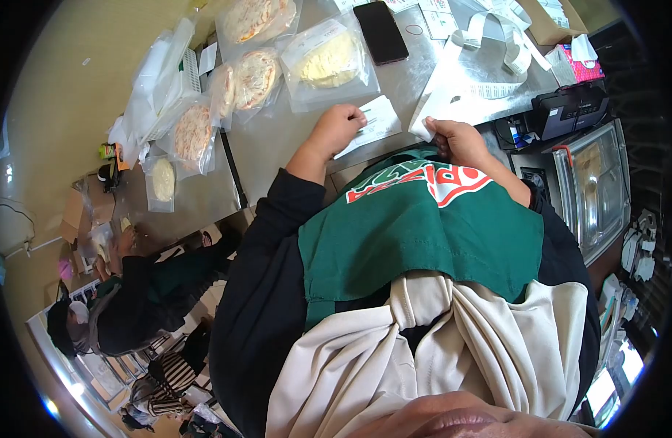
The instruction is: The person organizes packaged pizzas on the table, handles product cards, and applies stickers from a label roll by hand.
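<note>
My left hand (336, 131) is closed, its fingers curled at the near left part of a white printed paper (380, 120) on the metal table. What it grips, if anything, is hidden. My right hand (458, 140) pinches the near end of a long white strip of printed labels (432, 102). That strip runs up the table and loops loosely at the back right. Left of the paper lie a clear bag of pale shredded cheese (329, 64) with a label and bagged pizzas (257, 79).
A black phone (380, 32) lies at the back of the metal table (277, 131). To the right stand a black label printer (569, 111), a pink tissue box (580, 64) and a cardboard box (551, 22). At the left, a co-worker (143, 299) handles items at the table.
</note>
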Available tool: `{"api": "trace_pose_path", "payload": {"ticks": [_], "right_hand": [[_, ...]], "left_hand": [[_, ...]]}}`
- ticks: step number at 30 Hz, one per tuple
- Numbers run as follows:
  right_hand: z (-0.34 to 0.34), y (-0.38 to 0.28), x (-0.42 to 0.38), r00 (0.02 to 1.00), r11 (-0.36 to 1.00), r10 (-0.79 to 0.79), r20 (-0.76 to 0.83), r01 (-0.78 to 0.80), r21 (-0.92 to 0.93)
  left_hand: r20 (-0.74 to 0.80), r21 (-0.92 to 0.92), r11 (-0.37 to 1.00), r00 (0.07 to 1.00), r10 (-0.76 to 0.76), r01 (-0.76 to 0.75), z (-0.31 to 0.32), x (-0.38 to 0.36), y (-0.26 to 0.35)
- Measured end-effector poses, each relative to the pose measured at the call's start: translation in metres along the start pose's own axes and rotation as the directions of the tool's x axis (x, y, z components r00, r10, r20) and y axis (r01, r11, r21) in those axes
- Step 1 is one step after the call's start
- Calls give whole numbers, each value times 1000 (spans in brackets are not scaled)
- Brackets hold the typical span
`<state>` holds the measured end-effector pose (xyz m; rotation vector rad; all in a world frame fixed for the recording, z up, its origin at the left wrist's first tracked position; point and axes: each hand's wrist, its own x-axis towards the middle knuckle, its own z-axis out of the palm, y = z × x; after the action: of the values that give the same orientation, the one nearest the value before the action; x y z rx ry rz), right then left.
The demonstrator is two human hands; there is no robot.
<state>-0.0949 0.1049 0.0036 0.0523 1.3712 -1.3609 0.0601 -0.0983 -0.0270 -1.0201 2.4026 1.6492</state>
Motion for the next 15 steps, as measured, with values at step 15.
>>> {"api": "trace_pose_path", "payload": {"ticks": [15], "right_hand": [[2, -3, -3, 999, 999, 34, -17, -34, 8]], "left_hand": [[-124, 429, 903, 991, 57, 2, 14, -4, -20]]}}
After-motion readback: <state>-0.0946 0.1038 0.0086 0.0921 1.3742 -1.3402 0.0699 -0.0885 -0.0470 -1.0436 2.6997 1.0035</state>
